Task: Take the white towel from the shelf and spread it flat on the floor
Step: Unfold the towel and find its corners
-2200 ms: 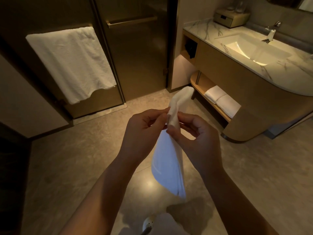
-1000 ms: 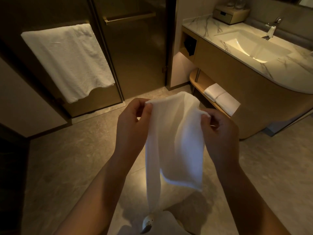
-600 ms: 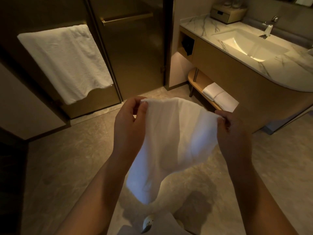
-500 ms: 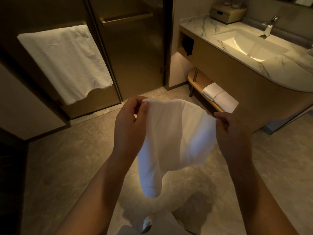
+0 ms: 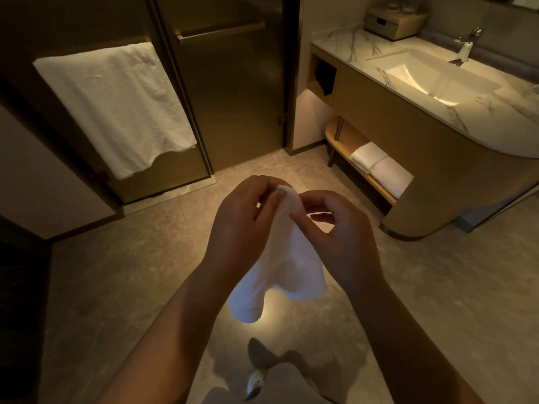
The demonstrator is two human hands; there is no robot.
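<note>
Head view: both hands are raised together at mid-frame above the floor (image 5: 116, 272). The left hand (image 5: 245, 225) is closed in a pinch, thumb and fingers gripping the top edge of the towel (image 5: 287, 266). The right hand (image 5: 338, 237) is likewise closed in a pinch on the same top edge, its fingertips just beside those of the left hand, so the two grips nearly touch. The towel is white, bunched at the top between the hands and hanging down in two loose lobes, clear of the floor. Its lower left lobe is brightly lit from below; a glare spot shows on the floor just under it. To the right, the shelf (image 5: 350, 141) under the vanity carries two folded white towels (image 5: 382, 169), lying side by side and touching. Above it, the marble surface (image 5: 344, 43) holds a sink (image 5: 431, 78), with a tap (image 5: 465, 48) at its far edge. At left, a large white towel (image 5: 113, 103) hangs on a rail across a dark glass door (image 5: 233, 91).
</note>
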